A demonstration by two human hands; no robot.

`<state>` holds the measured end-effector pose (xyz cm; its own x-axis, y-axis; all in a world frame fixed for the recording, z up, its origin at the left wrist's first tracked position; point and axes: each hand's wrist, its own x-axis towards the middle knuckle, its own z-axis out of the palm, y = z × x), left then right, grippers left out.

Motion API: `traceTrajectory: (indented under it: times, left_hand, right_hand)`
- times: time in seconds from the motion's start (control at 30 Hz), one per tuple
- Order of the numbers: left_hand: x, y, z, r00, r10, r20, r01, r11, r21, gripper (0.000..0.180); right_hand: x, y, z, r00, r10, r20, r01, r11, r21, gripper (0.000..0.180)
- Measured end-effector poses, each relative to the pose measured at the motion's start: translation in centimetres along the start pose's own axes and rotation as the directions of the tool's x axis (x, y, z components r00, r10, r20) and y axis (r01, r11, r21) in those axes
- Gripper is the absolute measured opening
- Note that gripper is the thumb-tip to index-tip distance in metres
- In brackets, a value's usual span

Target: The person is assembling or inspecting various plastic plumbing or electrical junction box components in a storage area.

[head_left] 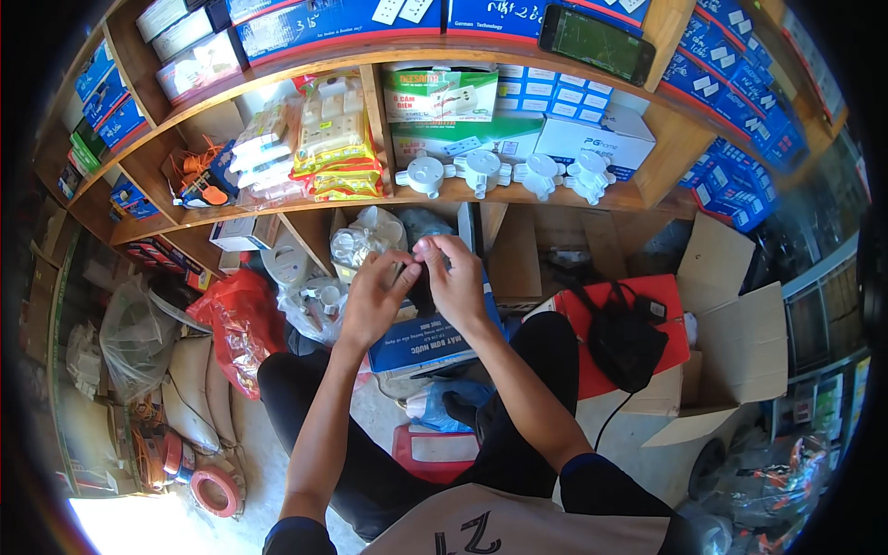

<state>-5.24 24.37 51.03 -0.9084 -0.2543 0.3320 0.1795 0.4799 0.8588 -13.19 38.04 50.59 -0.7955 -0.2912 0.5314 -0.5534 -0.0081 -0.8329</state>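
My left hand (375, 294) and my right hand (453, 277) are raised together in front of the lower shelf, fingertips almost touching. They pinch something small and pale between them, too small to identify. Just behind the hands lies a clear plastic bag of white round fittings (363, 242). Below them a blue cardboard box (418, 342) rests near my knees. I am seated or crouched, dark trousers visible on both legs.
Wooden shelves (518, 199) hold white round junction boxes (481, 171), yellow packets (335, 139) and blue boxes (731, 83). A phone (597, 42) leans on the top shelf. A black pouch lies on a red box (638, 319); an open carton (740, 342) stands right, a red bag (242, 324) left.
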Motion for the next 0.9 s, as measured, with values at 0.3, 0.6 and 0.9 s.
traceTrajectory:
  times: [0.3, 0.6, 0.9]
  left_hand:
    - [0.3, -2.2, -0.4, 0.98, -0.19, -0.06, 0.197, 0.968, 0.153, 0.018]
    - [1.0, -2.1, -2.5, 0.976, -0.211, -0.062, 0.219, 0.96, 0.177, 0.042]
    - [-0.2, -2.1, -2.8, 0.971, -0.237, 0.025, 0.22, 0.932, 0.287, 0.045]
  right_hand:
    - [-7.8, 13.2, 1.0, 0.848, 0.4, 0.348, -0.025, 0.686, -0.728, 0.031]
    - [-4.3, 9.1, 1.7, 0.932, 0.314, 0.182, -0.193, 0.854, -0.482, 0.035]
    - [-0.4, 2.8, -0.1, 0.897, 0.427, 0.113, -0.438, 0.892, 0.111, 0.073]
